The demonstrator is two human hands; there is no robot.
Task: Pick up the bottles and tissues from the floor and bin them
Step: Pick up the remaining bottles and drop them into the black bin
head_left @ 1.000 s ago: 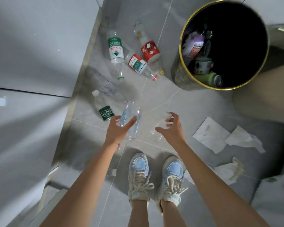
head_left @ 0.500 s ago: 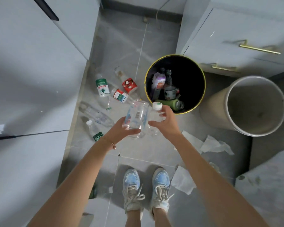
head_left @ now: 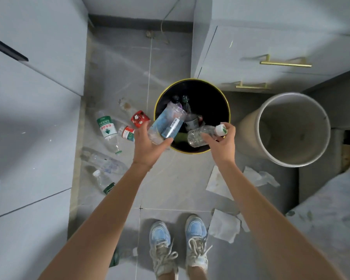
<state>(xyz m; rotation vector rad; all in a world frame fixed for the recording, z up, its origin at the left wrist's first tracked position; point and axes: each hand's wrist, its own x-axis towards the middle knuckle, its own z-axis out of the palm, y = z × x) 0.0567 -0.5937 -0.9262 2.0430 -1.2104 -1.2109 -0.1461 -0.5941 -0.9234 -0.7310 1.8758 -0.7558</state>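
Observation:
My left hand [head_left: 150, 146] holds a clear blue-labelled bottle [head_left: 168, 124] over the near left rim of the black gold-rimmed bin [head_left: 227, 110]. My right hand [head_left: 222, 144] grips a crumpled clear bottle with a white cap [head_left: 202, 134] above the bin's near side. Several bottles lie inside the bin. On the floor to the left lie a green-labelled bottle [head_left: 107, 130], two red-labelled bottles [head_left: 138, 118] [head_left: 127, 133], a clear bottle [head_left: 103, 160] and a small green-labelled bottle [head_left: 103, 181]. White tissues [head_left: 259, 176] [head_left: 218, 182] [head_left: 224, 227] lie on the right.
A pale empty cylindrical bin [head_left: 295, 160] stands right of the black one. Grey cabinets line the left [head_left: 28, 118] and a drawer unit with brass handles [head_left: 285, 63] the back right. Another bottle [head_left: 121, 257] lies by my shoes [head_left: 178, 243].
I have stood up from the floor. Both hands lifted their bottles and carried them forward, from above the tiles to over the black bin's opening.

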